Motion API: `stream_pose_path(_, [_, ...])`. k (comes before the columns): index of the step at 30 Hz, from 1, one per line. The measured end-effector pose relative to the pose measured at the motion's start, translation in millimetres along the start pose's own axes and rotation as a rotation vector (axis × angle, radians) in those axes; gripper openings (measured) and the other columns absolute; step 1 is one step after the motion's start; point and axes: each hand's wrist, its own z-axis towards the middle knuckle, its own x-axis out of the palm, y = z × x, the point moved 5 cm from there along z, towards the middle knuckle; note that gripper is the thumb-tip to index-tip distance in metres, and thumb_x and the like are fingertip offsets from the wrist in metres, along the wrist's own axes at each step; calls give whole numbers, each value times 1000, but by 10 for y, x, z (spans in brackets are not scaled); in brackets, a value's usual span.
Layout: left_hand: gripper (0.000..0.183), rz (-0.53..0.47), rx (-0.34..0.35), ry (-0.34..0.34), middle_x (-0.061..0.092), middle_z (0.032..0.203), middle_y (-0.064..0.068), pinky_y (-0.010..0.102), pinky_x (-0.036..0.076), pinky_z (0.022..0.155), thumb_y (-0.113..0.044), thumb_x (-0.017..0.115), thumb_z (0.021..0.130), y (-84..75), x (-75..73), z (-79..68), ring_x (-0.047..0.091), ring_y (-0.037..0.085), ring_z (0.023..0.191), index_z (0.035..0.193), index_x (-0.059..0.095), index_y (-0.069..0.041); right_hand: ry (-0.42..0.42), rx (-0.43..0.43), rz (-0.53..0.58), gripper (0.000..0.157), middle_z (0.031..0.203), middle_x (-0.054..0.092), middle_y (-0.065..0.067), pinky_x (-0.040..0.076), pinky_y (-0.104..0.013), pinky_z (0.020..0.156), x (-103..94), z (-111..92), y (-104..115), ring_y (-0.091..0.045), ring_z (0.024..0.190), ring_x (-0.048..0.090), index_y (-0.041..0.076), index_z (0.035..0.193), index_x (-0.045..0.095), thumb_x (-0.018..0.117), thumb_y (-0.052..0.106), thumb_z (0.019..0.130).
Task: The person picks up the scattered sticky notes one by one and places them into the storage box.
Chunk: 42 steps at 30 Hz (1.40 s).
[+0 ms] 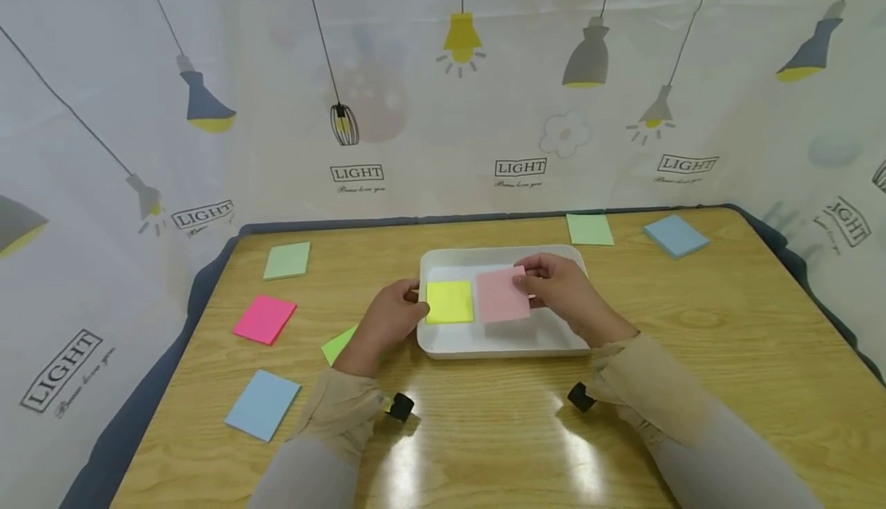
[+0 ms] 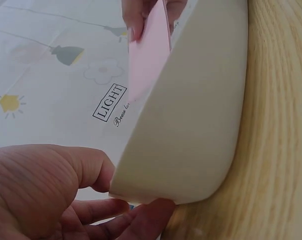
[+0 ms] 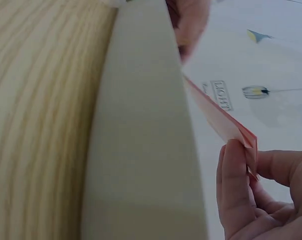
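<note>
wooden table [image 1: 699,332]; white tray [image 1: 505,352]; pink note [image 1: 264,319]; lime note [image 1: 338,344]; two blue notes [image 1: 263,405]; two pale-green notes [image 1: 287,261]
</note>
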Motion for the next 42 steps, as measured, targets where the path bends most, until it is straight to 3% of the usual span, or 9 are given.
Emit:
stream_pose_path(4, [57, 2, -3, -2, 65, 135, 14, 35, 59, 84, -22, 62, 98, 1, -11, 3, 65, 27, 112, 153, 52, -11, 27, 45, 61, 28, 111, 68, -13, 62, -32, 81, 239, 145, -21, -16, 90, 70, -3, 124, 58, 64, 13, 102])
stream_pose_path(8, [56, -11, 7, 3, 65, 133, 14, 33, 59, 79, -21, 62, 97, -11, -14, 6, 67, 26, 108, 151, 53, -11, 51, 97, 97, 30, 115, 67, -15, 62, -31, 81, 397, 242, -31, -16, 89, 70, -4, 127, 56, 63, 10, 102])
stream_pose_path(19, [54, 4, 4, -7, 66, 131, 14, 34, 58, 83, -20, 62, 97, -12, -29, 2, 66, 26, 109, 149, 55, -10, 99, 212, -21, 37, 131, 62, -15, 61, -32, 90, 507, 484, 176, -21, 102, 65, 3, 138, 59, 62, 14, 103])
stream_pose_path(26, [53, -10, 17, 2, 67, 131, 15, 34, 59, 81, -19, 63, 96, -15, -38, 8, 67, 27, 110, 148, 57, -10, 141, 205, -39, 36, 132, 63, -18, 61, -34, 92, 623, 578, 229, -21, 101, 68, 0, 136, 60, 63, 10, 102])
stream_pose_path(32, [52, -11, 12, 5, 67, 129, 14, 30, 57, 76, -20, 64, 97, -15, -21, 22, 67, 25, 104, 148, 57, -11, 121, 192, -55, 33, 126, 65, -18, 62, -32, 86, 695, 625, 193, -20, 97, 68, -1, 132, 61, 64, 8, 101])
stream_pose_path(42, [51, -15, 32, -2, 69, 125, 14, 32, 58, 80, -20, 63, 97, -26, -32, 2, 67, 25, 105, 147, 58, -10, 123, 181, -135, 35, 121, 67, -17, 62, -29, 81, 781, 662, 165, -17, 88, 69, 0, 132, 62, 67, 8, 99])
